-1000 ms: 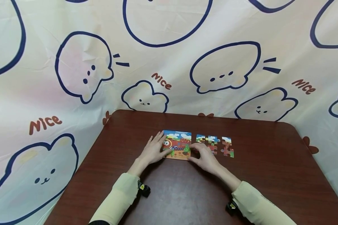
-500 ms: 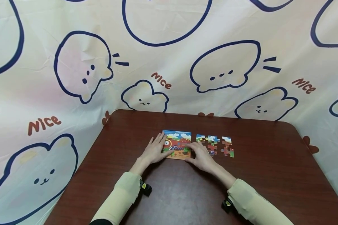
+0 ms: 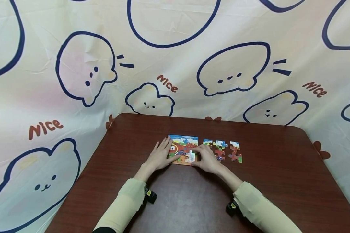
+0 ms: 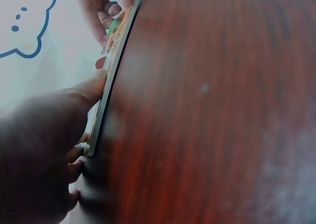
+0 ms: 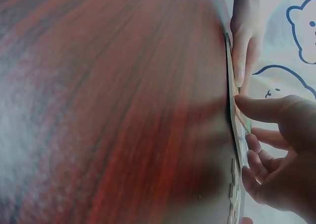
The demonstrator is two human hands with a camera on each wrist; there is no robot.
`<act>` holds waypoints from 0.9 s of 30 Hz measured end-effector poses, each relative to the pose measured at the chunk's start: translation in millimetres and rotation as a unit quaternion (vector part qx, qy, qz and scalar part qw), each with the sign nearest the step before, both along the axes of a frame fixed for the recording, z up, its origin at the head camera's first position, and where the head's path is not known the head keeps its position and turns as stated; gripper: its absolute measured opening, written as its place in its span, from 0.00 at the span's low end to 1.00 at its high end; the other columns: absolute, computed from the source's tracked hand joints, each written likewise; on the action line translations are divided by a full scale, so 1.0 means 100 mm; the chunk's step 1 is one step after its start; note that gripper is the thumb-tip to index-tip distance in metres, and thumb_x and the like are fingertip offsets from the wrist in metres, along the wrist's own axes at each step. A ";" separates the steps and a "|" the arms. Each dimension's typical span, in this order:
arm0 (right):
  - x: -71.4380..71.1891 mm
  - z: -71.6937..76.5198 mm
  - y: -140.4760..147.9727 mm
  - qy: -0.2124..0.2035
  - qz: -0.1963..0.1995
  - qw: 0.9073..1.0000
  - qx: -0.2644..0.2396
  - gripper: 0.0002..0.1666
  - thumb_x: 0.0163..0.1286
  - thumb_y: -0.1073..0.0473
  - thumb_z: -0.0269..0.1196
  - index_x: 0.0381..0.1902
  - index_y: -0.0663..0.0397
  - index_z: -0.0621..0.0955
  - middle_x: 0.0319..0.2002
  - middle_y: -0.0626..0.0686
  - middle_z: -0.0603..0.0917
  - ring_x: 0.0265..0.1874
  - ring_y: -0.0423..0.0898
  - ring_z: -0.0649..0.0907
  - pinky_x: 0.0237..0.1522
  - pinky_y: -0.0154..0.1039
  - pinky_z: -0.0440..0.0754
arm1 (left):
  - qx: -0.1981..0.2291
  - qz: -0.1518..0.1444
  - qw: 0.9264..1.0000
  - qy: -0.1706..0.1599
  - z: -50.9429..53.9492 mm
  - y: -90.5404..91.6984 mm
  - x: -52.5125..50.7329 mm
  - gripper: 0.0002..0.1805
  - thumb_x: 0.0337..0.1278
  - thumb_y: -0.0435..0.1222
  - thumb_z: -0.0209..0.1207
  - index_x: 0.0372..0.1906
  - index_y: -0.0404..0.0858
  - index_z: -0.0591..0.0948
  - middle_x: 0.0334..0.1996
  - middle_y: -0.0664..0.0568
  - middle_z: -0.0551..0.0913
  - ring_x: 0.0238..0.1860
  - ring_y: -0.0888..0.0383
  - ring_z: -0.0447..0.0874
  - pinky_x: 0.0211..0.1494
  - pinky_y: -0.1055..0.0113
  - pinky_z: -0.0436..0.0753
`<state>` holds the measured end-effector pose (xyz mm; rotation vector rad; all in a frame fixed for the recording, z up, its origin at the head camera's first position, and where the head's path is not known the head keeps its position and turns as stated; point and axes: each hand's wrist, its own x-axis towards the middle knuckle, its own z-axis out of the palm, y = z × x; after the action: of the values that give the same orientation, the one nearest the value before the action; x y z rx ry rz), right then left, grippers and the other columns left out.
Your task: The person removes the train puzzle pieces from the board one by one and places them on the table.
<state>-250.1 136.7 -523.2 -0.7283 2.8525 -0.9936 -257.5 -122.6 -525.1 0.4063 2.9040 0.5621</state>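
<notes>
A square jigsaw puzzle (image 3: 182, 140) with a picture of sky, clouds and red shapes lies on the brown table. My left hand (image 3: 160, 155) rests over its left side with straight fingers, the thumb reaching onto the lower part. At the lower right of the puzzle my right hand (image 3: 207, 159) pinches a puzzle piece (image 5: 243, 121), which stands tilted up from the board; the fingers partly hide it. A pale patch (image 3: 190, 157) shows beside its fingertips, among the coloured pieces. In the left wrist view, the left thumb (image 4: 94, 86) lies on the puzzle's near edge.
Right of the puzzle, several loose joined pieces (image 3: 220, 144) lie partly behind my right hand. Another joined pair (image 3: 235, 152) lies farther right. A patterned cloth (image 3: 175, 64) hangs behind the table (image 3: 175, 200).
My right hand has moved slightly left onto the puzzle's lower right, and a piece there has tilted up. A pale patch now shows in that spot. My left hand stays nearly still.
</notes>
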 end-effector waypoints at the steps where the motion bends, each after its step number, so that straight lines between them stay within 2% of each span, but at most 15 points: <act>1: 0.00 0.00 0.00 0.006 0.000 1.000 -0.002 0.33 0.64 0.58 0.82 0.65 0.61 0.86 0.52 0.58 0.85 0.61 0.61 0.79 0.62 0.65 0.78 | -0.001 0.000 1.000 0.000 0.00 0.00 0.00 0.52 0.77 0.65 0.58 0.89 0.37 0.58 0.91 0.41 0.52 0.93 0.43 0.46 0.94 0.39 0.49; 5: 0.00 -0.01 0.00 0.005 -0.004 1.000 -0.011 0.30 0.67 0.58 0.80 0.66 0.57 0.86 0.50 0.55 0.85 0.58 0.58 0.79 0.59 0.63 0.78 | 0.001 -0.004 1.000 -0.001 0.00 0.00 0.00 0.52 0.78 0.65 0.57 0.89 0.37 0.58 0.91 0.42 0.51 0.93 0.43 0.46 0.93 0.38 0.48; 9: 0.01 -0.01 0.00 -0.039 -0.006 0.999 -0.035 0.31 0.70 0.60 0.78 0.69 0.55 0.84 0.48 0.54 0.86 0.49 0.51 0.83 0.52 0.53 0.83 | 0.008 -0.005 1.000 -0.003 0.01 -0.01 0.02 0.51 0.78 0.64 0.58 0.89 0.37 0.58 0.91 0.41 0.51 0.93 0.43 0.46 0.93 0.38 0.48; 14: 0.01 -0.03 -0.02 -0.080 -0.005 0.995 -0.065 0.33 0.72 0.62 0.77 0.72 0.53 0.82 0.44 0.53 0.87 0.40 0.43 0.83 0.44 0.42 0.82 | 0.010 -0.003 1.000 -0.005 0.01 -0.01 0.03 0.52 0.78 0.65 0.58 0.89 0.37 0.58 0.91 0.41 0.51 0.93 0.43 0.45 0.93 0.38 0.47; 27: 0.02 -0.05 -0.08 -0.097 -0.006 0.989 -0.113 0.34 0.72 0.67 0.75 0.73 0.60 0.80 0.42 0.55 0.85 0.37 0.41 0.81 0.43 0.37 0.80 | 0.012 -0.005 1.000 0.000 0.01 -0.01 0.02 0.51 0.78 0.64 0.58 0.89 0.37 0.58 0.91 0.42 0.50 0.93 0.43 0.45 0.94 0.38 0.47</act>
<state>-248.2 129.1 -528.6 -0.5902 2.6094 -1.3263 -255.3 -123.3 -523.9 0.4244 2.8951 0.5968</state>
